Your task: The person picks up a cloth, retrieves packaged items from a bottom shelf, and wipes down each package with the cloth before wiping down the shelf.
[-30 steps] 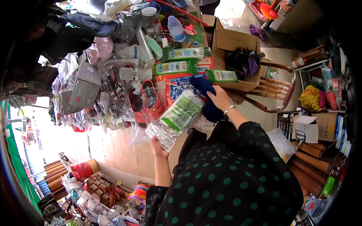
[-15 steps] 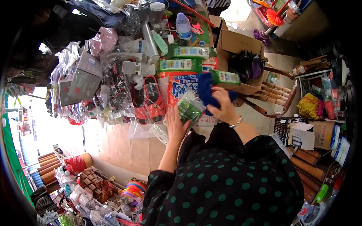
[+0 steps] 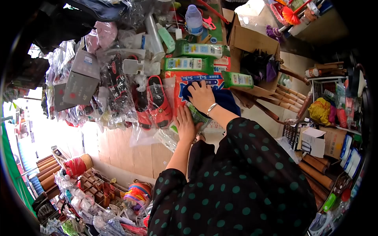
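Observation:
My left hand [image 3: 187, 125] lies with its fingers stretched out over a clear bag with green contents [image 3: 198, 114], much of which is hidden under my hands. A dark blue cloth [image 3: 226, 100] spreads across a red and blue printed sheet [image 3: 179, 82]. On top of this cloth is my right hand [image 3: 202, 97], its fingers bent down into the fabric; a bangle circles that wrist. Just beyond lie green packages, one [image 3: 187, 64] in front of another [image 3: 202, 50], with a smaller green pack [image 3: 238, 80] to the right.
Red and black slippers [image 3: 158, 100] in clear plastic lie left of my hands, near grey boxes [image 3: 82, 84]. A water bottle [image 3: 193, 21] stands at the back. To the right are an open cardboard box [image 3: 252, 39] and a bamboo-slatted chair [image 3: 289, 102].
My right hand has moved left and away from me, and the blue cloth has gone from partly raised to spread low. My left hand stays by the bag with green contents.

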Motion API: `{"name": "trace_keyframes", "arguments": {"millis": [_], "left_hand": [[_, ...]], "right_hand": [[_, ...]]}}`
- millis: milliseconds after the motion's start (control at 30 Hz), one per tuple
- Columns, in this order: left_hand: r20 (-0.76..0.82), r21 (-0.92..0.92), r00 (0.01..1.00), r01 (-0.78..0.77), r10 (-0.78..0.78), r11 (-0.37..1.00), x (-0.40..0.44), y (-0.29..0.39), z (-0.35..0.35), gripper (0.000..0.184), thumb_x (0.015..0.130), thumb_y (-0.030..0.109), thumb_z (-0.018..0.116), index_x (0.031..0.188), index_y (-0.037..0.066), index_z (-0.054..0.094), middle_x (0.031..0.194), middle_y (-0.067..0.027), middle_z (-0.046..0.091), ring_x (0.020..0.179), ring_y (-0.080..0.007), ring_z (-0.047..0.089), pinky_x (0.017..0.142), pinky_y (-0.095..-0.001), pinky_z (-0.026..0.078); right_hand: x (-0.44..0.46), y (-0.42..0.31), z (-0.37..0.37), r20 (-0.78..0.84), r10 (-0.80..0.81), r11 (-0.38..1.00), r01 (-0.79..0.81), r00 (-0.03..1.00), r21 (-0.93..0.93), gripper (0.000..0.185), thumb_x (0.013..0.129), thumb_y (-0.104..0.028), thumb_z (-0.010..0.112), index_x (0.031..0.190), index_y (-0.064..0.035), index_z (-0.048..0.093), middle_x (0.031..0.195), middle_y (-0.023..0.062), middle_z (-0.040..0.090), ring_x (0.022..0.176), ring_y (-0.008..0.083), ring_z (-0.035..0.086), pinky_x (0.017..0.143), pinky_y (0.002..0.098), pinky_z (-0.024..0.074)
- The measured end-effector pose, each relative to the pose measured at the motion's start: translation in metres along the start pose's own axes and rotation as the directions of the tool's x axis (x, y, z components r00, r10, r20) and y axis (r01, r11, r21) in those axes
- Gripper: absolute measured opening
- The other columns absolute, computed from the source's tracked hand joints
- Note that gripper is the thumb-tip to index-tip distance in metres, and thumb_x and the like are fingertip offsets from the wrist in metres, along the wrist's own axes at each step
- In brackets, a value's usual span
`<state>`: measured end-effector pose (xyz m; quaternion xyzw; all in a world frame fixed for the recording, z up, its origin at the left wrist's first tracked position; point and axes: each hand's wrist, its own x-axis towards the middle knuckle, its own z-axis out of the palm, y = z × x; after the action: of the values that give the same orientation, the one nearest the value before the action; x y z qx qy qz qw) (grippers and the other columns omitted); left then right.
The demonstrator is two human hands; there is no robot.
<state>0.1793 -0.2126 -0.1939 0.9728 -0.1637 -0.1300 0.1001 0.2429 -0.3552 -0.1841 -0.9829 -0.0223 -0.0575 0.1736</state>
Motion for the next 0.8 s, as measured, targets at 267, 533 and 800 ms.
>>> {"name": "trace_keyframes", "arguments": {"millis": [267, 533, 800], "left_hand": [[-0.012, 0.008, 1.000, 0.006, -0.006, 1.000, 0.003, 0.001, 0.002, 0.109, 0.066, 0.044, 0.074, 0.142, -0.001, 0.011, 0.147, -0.0200, 0.016, 0.137, -0.0347, 0.014, 0.109, -0.0482, 0.012], [0.037, 0.138, 0.964, -0.266, 0.263, 0.954, -0.024, -0.008, 0.003, 0.112, 0.055, 0.031, 0.081, 0.144, 0.015, 0.016, 0.146, -0.0250, 0.014, 0.136, -0.0422, 0.011, 0.103, -0.0630, 0.009], [-0.046, -0.280, 0.934, -0.353, 0.355, 0.893, -0.009, -0.008, -0.039, 0.075, 0.062, 0.006, 0.067, 0.133, 0.009, 0.043, 0.139, -0.0245, 0.034, 0.129, -0.0380, 0.033, 0.104, -0.0483, 0.028]], "right_hand": [[-0.116, 0.035, -0.030, 0.036, -0.002, 0.979, -0.006, 0.999, 0.204, 0.039, 0.070, -0.020, 0.069, 0.104, -0.0087, 0.054, 0.107, 0.0090, 0.051, 0.094, 0.0318, 0.049, 0.079, 0.0353, 0.0448], [-0.177, 0.099, -0.048, 0.568, 0.330, -0.230, -0.519, 0.754, 0.823, 0.034, 0.088, -0.022, 0.056, 0.115, -0.0014, 0.054, 0.104, 0.0115, 0.062, 0.091, 0.0190, 0.060, 0.081, 0.0316, 0.0486], [-0.185, 0.132, -0.076, 0.579, 0.122, -0.872, -0.191, 0.806, 0.450, 0.044, 0.091, -0.036, 0.042, 0.117, -0.0043, 0.055, 0.110, 0.0136, 0.062, 0.090, 0.0281, 0.062, 0.080, 0.0410, 0.0516]]}}
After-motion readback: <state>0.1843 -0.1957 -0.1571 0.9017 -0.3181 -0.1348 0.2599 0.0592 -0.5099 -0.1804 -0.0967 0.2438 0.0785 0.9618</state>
